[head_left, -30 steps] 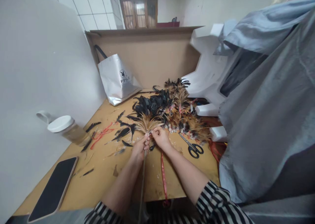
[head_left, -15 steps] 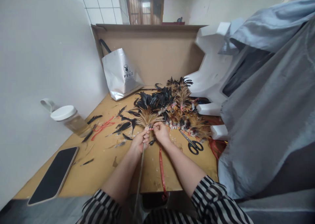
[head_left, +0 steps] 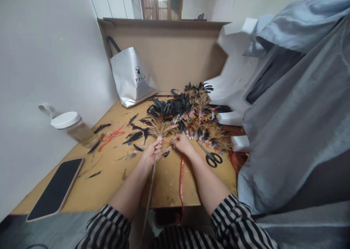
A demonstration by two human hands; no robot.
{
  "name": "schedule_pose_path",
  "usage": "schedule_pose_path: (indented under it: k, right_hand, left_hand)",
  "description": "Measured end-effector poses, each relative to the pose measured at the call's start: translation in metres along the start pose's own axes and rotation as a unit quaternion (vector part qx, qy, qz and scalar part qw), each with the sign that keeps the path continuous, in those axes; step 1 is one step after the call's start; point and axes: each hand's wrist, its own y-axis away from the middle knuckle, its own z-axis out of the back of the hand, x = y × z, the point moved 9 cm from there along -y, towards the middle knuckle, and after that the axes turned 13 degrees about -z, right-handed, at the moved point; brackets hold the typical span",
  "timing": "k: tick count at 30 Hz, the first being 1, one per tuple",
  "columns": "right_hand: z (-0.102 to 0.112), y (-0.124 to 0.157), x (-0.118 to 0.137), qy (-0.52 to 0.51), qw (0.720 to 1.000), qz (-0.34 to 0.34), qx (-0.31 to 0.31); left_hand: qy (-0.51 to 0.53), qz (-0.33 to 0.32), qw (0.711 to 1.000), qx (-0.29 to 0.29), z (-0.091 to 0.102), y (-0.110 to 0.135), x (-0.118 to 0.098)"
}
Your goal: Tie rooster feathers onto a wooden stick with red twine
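Observation:
My left hand [head_left: 152, 152] is closed round a thin stick [head_left: 149, 194] just below a fan of tan feathers [head_left: 160, 125] bound to its top. My right hand [head_left: 182, 144] is a little to the right, pinching a red string [head_left: 181, 178] that runs from the feathers and hangs over the table's near edge. Behind both hands lies a pile of black and brown feathers [head_left: 191, 119] on the wooden table [head_left: 109, 176].
Black scissors [head_left: 209, 156] lie right of my right hand. Loose feathers and red string [head_left: 111, 136] are scattered to the left, beside a lidded jar [head_left: 71, 127] and a phone [head_left: 56, 189]. A silver bag [head_left: 131, 79] leans on cardboard; grey cloth [head_left: 295, 114] fills the right.
My right hand has drawn away to the right from the left hand, pulling the red string taut. The view has shifted slightly.

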Motion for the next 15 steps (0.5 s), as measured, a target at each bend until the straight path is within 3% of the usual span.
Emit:
schedule_pose_path:
  k: [5, 9, 15]
  right_hand:
    - [0.039, 0.004, -0.014, 0.107, 0.990, -0.044, -0.086]
    - [0.075, 0.009, -0.036, 0.151, 0.966, -0.121, -0.170]
    - [0.095, 0.008, -0.057, 0.168, 0.949, -0.186, -0.192]
  left_hand:
    - [0.016, 0.007, 1.000, 0.003, -0.001, 0.002, 0.002]
    - [0.027, 0.022, 0.999, 0.003, -0.001, 0.002, 0.005]
    - [0.024, 0.033, 0.999, -0.006, -0.001, 0.002, 0.007]
